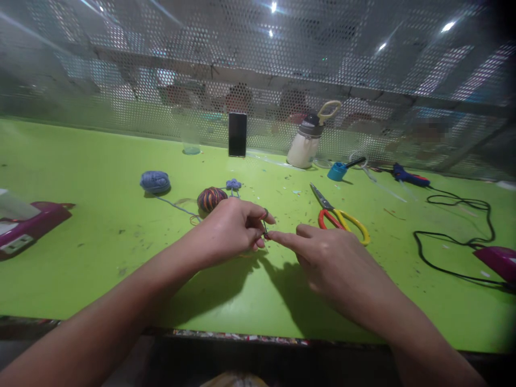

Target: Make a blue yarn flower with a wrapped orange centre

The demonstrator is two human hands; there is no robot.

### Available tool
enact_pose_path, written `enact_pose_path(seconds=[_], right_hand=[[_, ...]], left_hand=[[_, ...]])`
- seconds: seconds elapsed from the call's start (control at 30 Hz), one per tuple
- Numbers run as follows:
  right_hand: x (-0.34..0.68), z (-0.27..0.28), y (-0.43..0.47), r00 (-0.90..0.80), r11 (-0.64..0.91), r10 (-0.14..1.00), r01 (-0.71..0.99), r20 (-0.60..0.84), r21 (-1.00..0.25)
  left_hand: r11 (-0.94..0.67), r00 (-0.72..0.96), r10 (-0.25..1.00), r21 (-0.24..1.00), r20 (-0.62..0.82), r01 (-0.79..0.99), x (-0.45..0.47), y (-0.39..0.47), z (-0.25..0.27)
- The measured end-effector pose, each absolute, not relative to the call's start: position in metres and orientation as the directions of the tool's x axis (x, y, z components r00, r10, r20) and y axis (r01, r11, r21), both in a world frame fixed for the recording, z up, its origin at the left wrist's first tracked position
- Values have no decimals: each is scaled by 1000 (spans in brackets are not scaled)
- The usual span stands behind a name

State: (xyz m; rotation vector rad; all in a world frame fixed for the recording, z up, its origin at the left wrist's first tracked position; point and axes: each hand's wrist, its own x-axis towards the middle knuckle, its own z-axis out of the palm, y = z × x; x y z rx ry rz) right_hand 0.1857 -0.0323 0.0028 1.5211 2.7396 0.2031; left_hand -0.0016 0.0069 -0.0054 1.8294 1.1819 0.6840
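Taking the spot where the hands are meeting as the centre of the dial, the left hand (pixel 237 228) is pinching a small dark bit of yarn (pixel 266 235) there between thumb and fingertip, while a thin dark strand (pixel 265 224) is running up to its raised forefinger. The right hand (pixel 328 252) is stretching its forefinger out to the bit; its other fingers are curling under, and whether its hidden thumb is pinching anything, I cannot tell.

At eleven o'clock a blue flower (pixel 234 184) is lying on the table (pixel 80 263), apparently finished. At ten o'clock the multicoloured ball (pixel 212 199) is sitting, the blue ball (pixel 155 182) farther out. Scissors (pixel 334 210) are lying between two and three o'clock.

The held piece is looking barely begun, being so tiny; how much is left isn't showing.
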Motion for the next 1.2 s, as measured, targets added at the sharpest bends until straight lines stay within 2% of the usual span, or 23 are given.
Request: enact_pose_path(seconds=[0.17,0.23,0.37,0.43,0.57,0.63,0.73,0.8,1.0,1.2], right_hand=[[187,0,-31,-529,523,843,849,102,80],[190,-1,-29,-542,547,828,837,142,2],[199,2,-23,-571,611,791,709,221,-353],[202,3,-19,-548,576,803,608,235,-546],[204,-2,-9,-433,311,890,354,140,-882],[203,-8,-5,-389,164,918,185,81,-969],[200,-14,-2,-371,9,928,-33,21,-999],[197,-16,-2,-372,-68,928,-122,-18,-990],[191,-18,-3,-376,-212,921,-255,-105,-944],[188,-19,-4,-368,-243,923,-332,-112,-912]], left_hand=[[-196,394,919,879,10,435,-1,8,-6],[-164,386,922,902,-3,400,-2,10,-7],[-53,401,915,973,-42,223,-3,13,-6],[-18,428,903,988,-49,151,-4,12,-3],[1,434,901,1000,-6,12,-6,9,1],[10,409,912,997,20,-72,-7,8,1],[28,371,927,983,43,-184,-7,8,0],[21,351,934,975,59,-219,-7,8,-1],[-20,278,958,983,72,-185,-4,6,0],[-41,209,973,969,93,-243,1,5,-4]])
